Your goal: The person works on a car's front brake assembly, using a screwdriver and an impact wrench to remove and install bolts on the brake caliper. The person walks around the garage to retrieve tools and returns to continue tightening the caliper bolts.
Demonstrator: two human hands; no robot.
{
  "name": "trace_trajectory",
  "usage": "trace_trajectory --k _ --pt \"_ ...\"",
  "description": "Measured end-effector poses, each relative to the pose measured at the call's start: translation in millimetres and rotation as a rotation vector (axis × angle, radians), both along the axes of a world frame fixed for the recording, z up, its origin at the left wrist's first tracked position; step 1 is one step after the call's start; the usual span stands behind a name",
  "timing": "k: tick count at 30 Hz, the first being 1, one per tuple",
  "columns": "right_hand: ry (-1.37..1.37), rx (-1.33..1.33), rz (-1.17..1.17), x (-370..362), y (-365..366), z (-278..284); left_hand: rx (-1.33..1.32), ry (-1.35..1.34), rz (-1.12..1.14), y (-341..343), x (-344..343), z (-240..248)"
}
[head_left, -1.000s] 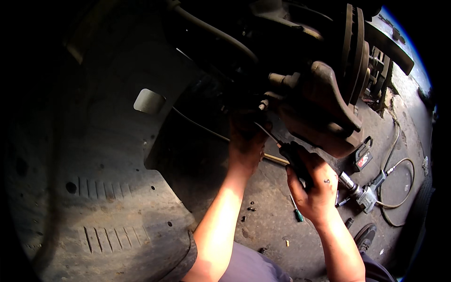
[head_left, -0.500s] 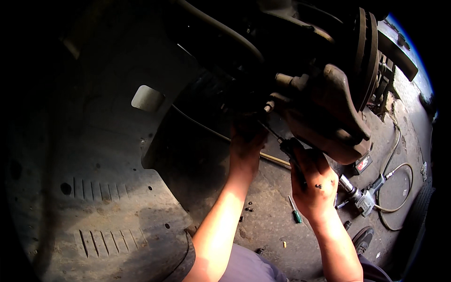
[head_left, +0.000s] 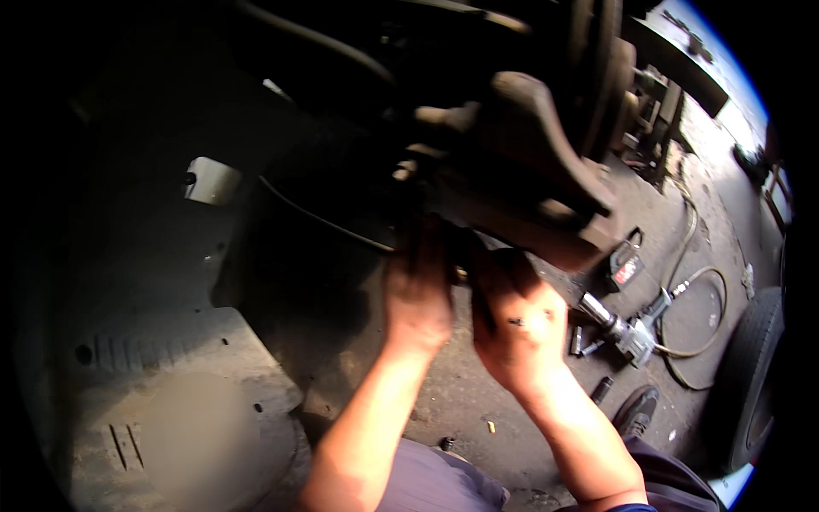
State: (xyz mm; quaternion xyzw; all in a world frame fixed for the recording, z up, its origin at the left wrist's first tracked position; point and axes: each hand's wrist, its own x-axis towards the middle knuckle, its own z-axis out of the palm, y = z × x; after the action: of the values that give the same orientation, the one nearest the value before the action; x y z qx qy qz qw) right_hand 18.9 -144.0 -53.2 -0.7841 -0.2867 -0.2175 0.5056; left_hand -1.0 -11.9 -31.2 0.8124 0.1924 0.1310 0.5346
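Observation:
My right hand [head_left: 522, 320] is closed, knuckles up, round a dark hand tool [head_left: 467, 247], mostly hidden by the fingers and shadow; half a second ago it showed a black grip and a thin metal shaft. Close beside it, my left hand [head_left: 418, 299] reaches up into shadow, its fingertips too dark to make out. Both hands are just below a rusty brake caliper [head_left: 546, 128] mounted by the brake disc [head_left: 607, 77]. Pale fittings [head_left: 405, 171] stick out left of the caliper, above my left hand.
A dark panel with slots [head_left: 247, 341] fills the left side. On the floor at right lie an air impact wrench [head_left: 636, 341], its hose [head_left: 725, 307], and a black-and-red box [head_left: 625, 266]. A tyre [head_left: 746, 384] stands at the far right, near a shoe [head_left: 637, 410].
The view has swung, shifting the caliper and panel leftward in the picture. My hands have come closer together, and the tool's thin shaft no longer shows.

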Motion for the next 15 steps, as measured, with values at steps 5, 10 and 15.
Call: trace_trajectory --k 5,10,15 --pt "0.091 -0.008 0.100 -5.2 -6.2 -0.5 0.513 -0.199 -0.052 10.5 4.2 -22.1" --pt "0.128 0.090 0.176 -11.4 -16.6 -6.1 -0.078 -0.321 0.084 -4.5 17.1 -20.0" --pt "0.251 0.063 0.124 -8.5 -55.3 -54.4 -0.069 -0.298 0.152 9.0 16.5 -40.2"
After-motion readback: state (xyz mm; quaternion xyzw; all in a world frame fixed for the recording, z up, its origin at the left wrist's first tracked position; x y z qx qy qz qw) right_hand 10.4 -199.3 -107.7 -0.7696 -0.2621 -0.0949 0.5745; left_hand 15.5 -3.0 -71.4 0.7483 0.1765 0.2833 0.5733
